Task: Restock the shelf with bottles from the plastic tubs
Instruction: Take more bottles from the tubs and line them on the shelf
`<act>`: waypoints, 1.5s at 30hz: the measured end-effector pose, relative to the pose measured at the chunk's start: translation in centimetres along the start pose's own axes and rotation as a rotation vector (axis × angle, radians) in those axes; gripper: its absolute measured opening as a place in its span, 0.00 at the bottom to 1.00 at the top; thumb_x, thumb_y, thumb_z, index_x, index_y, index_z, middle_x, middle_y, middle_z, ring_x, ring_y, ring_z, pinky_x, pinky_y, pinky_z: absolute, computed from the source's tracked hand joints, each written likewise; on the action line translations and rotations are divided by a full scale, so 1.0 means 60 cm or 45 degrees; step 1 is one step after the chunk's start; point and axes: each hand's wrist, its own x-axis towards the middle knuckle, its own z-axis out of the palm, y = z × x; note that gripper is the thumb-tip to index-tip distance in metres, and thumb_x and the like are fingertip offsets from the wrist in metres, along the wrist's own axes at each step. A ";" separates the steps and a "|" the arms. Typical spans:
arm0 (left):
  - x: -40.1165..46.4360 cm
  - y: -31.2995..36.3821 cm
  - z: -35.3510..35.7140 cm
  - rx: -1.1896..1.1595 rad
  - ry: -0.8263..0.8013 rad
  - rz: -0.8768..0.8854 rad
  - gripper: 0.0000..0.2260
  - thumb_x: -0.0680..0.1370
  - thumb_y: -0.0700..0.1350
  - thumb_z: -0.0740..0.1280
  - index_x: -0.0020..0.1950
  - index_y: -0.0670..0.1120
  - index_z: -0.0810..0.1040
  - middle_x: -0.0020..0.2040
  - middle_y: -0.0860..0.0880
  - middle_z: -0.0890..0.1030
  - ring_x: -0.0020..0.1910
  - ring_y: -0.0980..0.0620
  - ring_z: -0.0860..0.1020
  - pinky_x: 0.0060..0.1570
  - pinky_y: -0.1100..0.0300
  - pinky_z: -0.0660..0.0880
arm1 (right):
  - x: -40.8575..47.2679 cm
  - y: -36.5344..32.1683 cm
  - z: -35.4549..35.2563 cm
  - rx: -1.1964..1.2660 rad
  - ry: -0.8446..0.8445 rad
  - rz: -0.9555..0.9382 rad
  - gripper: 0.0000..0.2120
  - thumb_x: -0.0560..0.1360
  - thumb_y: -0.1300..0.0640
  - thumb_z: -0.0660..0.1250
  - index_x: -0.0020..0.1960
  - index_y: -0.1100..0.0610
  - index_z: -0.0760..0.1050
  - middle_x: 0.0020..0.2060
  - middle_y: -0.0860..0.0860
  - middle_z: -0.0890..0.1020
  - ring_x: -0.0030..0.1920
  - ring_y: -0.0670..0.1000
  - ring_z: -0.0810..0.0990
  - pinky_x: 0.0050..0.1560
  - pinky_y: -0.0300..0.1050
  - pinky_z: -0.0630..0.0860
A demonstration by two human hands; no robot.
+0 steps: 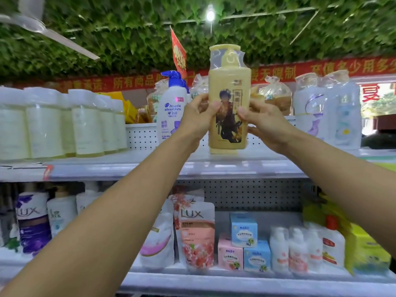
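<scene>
Both hands, left [198, 116] and right [260, 120], pinch the upright yellow bottle [229, 99] between them, its base on the top shelf [128, 166].

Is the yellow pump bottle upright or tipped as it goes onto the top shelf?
Upright. The yellow pump bottle stands vertical, pump head on top, base at the top shelf, gripped by the left hand and right hand.

place: shop | shelves: white metal shelf [214, 168] with price strip, pegboard back [252, 196] | goods: rows of shampoo bottles [171, 110], refill pouches [198, 236], boxed soap [244, 230] | signs: red banner [321, 69] with printed characters, hanging red flag [178, 53] | ceiling: fake leaves [128, 28], fan [42, 26]
</scene>
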 end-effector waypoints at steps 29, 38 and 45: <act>0.029 -0.071 0.033 -0.040 -0.180 -0.427 0.23 0.84 0.60 0.44 0.66 0.52 0.73 0.65 0.48 0.76 0.65 0.53 0.71 0.68 0.53 0.65 | 0.062 0.063 0.026 0.103 0.100 0.347 0.24 0.83 0.41 0.43 0.67 0.49 0.71 0.68 0.49 0.73 0.71 0.51 0.67 0.71 0.54 0.60; 0.037 -0.082 0.029 -0.086 -0.172 -0.497 0.26 0.83 0.63 0.43 0.56 0.52 0.76 0.61 0.45 0.79 0.67 0.45 0.75 0.72 0.43 0.66 | 0.079 0.083 0.037 0.278 0.115 0.422 0.28 0.82 0.39 0.42 0.50 0.50 0.78 0.48 0.55 0.85 0.51 0.54 0.83 0.53 0.53 0.77; 0.039 -0.092 0.030 -0.148 -0.105 -0.415 0.24 0.85 0.59 0.42 0.52 0.54 0.76 0.53 0.47 0.80 0.56 0.50 0.78 0.59 0.52 0.73 | 0.085 0.084 0.048 0.263 0.127 0.423 0.27 0.83 0.40 0.42 0.50 0.51 0.78 0.50 0.56 0.84 0.51 0.53 0.82 0.57 0.54 0.77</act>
